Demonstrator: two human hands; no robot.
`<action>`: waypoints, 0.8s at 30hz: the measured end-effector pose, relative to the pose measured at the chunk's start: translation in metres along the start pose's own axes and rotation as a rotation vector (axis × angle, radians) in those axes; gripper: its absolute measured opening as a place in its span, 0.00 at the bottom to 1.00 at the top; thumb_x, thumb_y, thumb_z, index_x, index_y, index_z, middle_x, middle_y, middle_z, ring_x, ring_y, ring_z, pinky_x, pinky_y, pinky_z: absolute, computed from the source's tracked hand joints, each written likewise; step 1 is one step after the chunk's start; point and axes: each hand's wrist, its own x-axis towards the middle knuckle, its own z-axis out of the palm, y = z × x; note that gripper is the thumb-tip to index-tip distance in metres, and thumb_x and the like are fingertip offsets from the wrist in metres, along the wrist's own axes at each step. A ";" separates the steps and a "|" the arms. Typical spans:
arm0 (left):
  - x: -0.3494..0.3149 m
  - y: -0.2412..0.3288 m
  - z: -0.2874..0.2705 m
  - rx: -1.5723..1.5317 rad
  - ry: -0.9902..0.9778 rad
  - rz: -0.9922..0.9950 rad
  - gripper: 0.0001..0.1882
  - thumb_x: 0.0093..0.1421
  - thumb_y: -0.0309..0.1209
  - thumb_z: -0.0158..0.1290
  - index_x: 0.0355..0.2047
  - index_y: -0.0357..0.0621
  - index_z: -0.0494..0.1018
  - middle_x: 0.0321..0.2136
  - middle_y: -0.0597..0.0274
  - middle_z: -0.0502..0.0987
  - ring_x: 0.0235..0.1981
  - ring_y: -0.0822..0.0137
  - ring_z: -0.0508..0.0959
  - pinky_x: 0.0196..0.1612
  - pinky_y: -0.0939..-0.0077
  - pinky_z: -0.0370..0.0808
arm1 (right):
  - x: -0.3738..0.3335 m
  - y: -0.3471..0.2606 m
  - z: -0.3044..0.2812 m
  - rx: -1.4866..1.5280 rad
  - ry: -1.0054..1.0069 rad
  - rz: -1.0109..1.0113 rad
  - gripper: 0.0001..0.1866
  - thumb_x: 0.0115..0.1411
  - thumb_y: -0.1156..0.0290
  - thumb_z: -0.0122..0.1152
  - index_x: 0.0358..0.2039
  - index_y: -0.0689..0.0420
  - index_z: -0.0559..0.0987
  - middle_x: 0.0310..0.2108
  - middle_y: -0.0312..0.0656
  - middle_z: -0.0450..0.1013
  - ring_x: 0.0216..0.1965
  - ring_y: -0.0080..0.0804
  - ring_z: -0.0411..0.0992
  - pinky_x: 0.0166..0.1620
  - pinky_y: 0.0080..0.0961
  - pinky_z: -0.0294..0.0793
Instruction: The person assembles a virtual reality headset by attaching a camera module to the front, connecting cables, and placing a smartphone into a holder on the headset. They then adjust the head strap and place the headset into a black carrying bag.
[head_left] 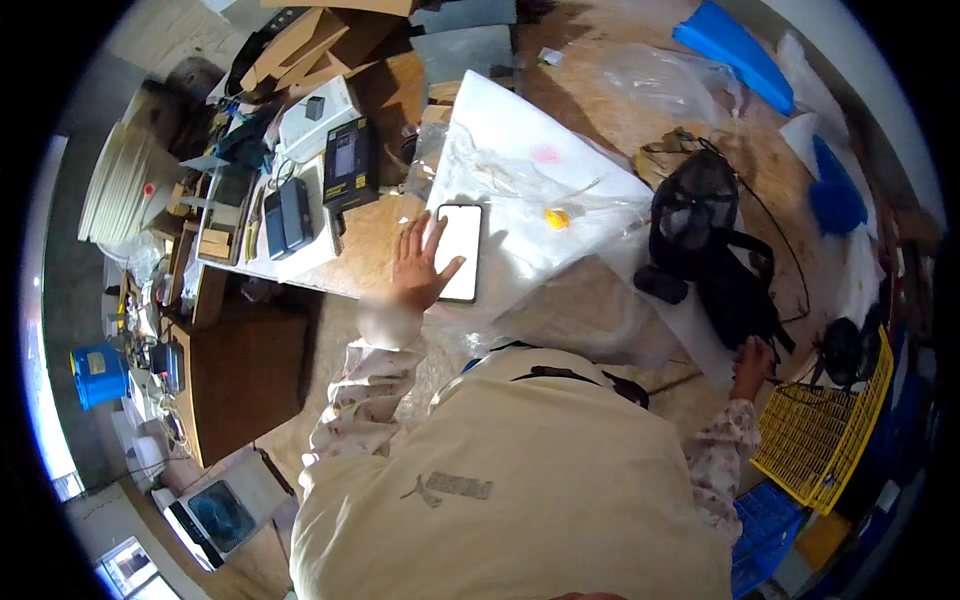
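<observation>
A phone (463,255) with a bright white screen and dark rim lies at the near edge of a white foam sheet (505,115). My left hand (420,262) is open beside it, fingers spread, thumb and a fingertip reaching over the screen's left side. On the right, my right hand (753,366) has its fingers curled at the lower end of a black bag (725,285) with mesh and straps. Just what part of it the fingers grip is partly hidden. Clear crinkled plastic film and a small orange-yellow piece (556,218) lie on the foam.
Left of the phone are a black box (350,165), a dark power bank-like device (288,217) and a white case (315,118). A yellow crate (830,425) stands at the right, a blue crate (765,540) below it. A wooden cabinet (250,380) stands left.
</observation>
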 end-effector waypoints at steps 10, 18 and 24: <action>-0.020 -0.038 -0.120 0.184 -0.006 0.176 0.35 0.52 0.37 0.59 0.60 0.43 0.61 0.61 0.49 0.60 0.61 0.47 0.59 0.61 0.52 0.56 | -0.065 0.033 0.160 0.177 -0.092 0.096 0.17 0.63 0.59 0.55 0.46 0.57 0.72 0.38 0.40 0.73 0.38 0.32 0.72 0.44 0.29 0.71; -0.001 0.109 -0.053 -0.071 -0.091 0.302 0.30 0.51 0.31 0.59 0.56 0.42 0.66 0.58 0.45 0.63 0.58 0.44 0.63 0.59 0.54 0.60 | -0.017 0.069 0.054 0.102 -0.007 0.031 0.17 0.63 0.59 0.55 0.47 0.57 0.72 0.37 0.38 0.72 0.38 0.32 0.71 0.43 0.30 0.70; 0.014 0.169 0.004 -0.026 -0.138 0.342 0.30 0.49 0.30 0.61 0.54 0.42 0.67 0.56 0.46 0.65 0.56 0.47 0.67 0.57 0.57 0.64 | 0.030 0.086 0.046 0.251 -0.197 0.329 0.15 0.63 0.67 0.55 0.48 0.58 0.72 0.38 0.37 0.72 0.35 0.26 0.69 0.41 0.26 0.70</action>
